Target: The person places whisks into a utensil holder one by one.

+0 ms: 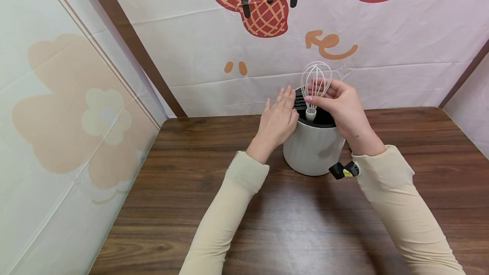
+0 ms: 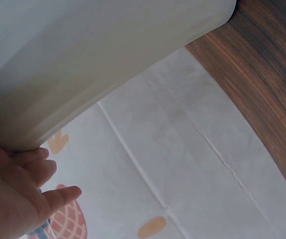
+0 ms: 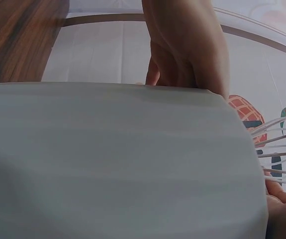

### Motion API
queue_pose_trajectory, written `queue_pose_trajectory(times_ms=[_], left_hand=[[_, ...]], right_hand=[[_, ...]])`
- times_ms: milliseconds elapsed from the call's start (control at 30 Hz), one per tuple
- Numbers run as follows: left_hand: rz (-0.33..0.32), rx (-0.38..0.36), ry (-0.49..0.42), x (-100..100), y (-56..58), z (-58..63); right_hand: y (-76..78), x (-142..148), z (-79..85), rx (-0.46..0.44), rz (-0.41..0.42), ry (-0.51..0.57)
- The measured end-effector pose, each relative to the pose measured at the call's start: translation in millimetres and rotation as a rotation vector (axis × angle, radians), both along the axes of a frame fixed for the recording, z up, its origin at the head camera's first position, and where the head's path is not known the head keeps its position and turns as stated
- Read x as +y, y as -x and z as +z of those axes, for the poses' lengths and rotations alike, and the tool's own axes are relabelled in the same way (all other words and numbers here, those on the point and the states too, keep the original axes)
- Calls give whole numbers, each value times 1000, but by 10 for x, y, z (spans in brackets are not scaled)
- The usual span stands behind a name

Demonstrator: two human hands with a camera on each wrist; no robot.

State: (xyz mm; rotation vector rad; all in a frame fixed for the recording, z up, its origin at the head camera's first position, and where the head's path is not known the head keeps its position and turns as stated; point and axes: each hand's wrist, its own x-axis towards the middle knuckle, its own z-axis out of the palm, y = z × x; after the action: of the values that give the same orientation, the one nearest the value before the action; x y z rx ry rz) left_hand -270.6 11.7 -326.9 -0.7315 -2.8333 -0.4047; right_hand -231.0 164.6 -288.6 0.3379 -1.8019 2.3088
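A white utensil holder (image 1: 311,152) with a black slotted top stands upright on the table; its pale side fills much of the left wrist view. My left hand (image 1: 278,118) rests against the holder's left rim, fingers extended over the black slots. With thumb and fingers, my right hand (image 1: 345,107) pinches a white whisk (image 1: 311,115) by its wire loops. The whisk is loops-up, its handle end down inside the holder's opening and mostly hidden. In the right wrist view, the whisk wires (image 3: 282,153) show past the holder's edge.
The holder stands on a brown wood-grain table (image 1: 206,181), near its back edge. Behind rises a white printed cloth (image 1: 183,50), and a flower-printed panel (image 1: 57,109) borders the left side. A small black device (image 1: 344,170) sits at the right cuff.
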Motion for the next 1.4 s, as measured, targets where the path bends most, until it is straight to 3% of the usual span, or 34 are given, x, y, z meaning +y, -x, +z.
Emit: queue_pose_trajectory(times_ms=[1400], left_hand=[[12,3,8,9,-11,6]], right_hand=[[-87,69,51,-95,-1,-173]])
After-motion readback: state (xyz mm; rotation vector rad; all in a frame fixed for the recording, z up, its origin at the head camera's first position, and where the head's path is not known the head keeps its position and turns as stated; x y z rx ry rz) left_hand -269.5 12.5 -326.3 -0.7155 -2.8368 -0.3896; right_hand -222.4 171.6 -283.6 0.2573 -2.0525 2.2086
